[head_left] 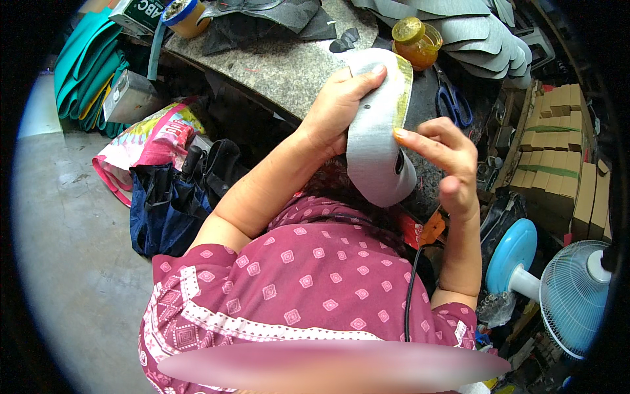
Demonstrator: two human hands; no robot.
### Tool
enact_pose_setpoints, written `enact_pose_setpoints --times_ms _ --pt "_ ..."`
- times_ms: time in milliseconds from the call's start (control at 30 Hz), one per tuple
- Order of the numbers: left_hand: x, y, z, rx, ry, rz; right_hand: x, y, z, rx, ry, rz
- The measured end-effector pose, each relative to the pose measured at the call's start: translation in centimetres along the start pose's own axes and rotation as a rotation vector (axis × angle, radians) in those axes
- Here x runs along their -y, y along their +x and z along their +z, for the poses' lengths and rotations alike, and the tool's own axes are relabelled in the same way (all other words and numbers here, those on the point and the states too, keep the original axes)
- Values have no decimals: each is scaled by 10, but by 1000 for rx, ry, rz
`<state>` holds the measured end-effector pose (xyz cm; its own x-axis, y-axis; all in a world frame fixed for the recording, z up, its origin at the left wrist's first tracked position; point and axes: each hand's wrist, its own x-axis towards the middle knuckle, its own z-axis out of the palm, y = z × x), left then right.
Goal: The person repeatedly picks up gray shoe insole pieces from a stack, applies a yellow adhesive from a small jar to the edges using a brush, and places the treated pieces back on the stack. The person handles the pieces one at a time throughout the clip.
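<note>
My left hand (pixel 338 108) grips a curved grey piece (pixel 377 148) that looks like a shoe upper, thumb on top and the other fingers behind it. A yellow smear of what looks like glue runs along its right edge. My right hand (pixel 446 154) holds nothing; its index finger is stretched out, with a yellow-orange tip at the smeared edge, and the other fingers are loosely bent. Just beyond the piece, on the table, stands a glass jar (pixel 420 52) of yellow-brown stuff. Blue-handled scissors (pixel 453 102) lie to the right of the jar.
The speckled table (pixel 262 75) carries black cut pieces (pixel 269 26), a tub (pixel 186 18) and overlapping grey pieces (pixel 482 39). Bags (pixel 164 203) and folded green sheets (pixel 85 72) are at left. Cardboard pieces (pixel 554 138) and a blue fan (pixel 577 295) stand at right.
</note>
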<state>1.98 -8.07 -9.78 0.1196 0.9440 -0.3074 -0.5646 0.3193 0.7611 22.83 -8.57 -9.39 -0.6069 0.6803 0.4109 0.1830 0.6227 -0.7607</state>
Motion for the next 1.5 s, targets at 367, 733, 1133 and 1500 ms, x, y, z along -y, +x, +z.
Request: enact_pose_setpoints --times_ms 367,733,1133,1500 --pt "-6 -5 4 45 -29 -25 -3 -2 3 -199 -484 -139" --pt "-1 -8 6 4 -21 -12 12 1 3 -23 0 -19" --pt "-2 -14 13 40 44 -38 -2 6 11 -99 175 204" --pt "5 -1 5 20 -50 21 19 -12 28 -193 136 212"
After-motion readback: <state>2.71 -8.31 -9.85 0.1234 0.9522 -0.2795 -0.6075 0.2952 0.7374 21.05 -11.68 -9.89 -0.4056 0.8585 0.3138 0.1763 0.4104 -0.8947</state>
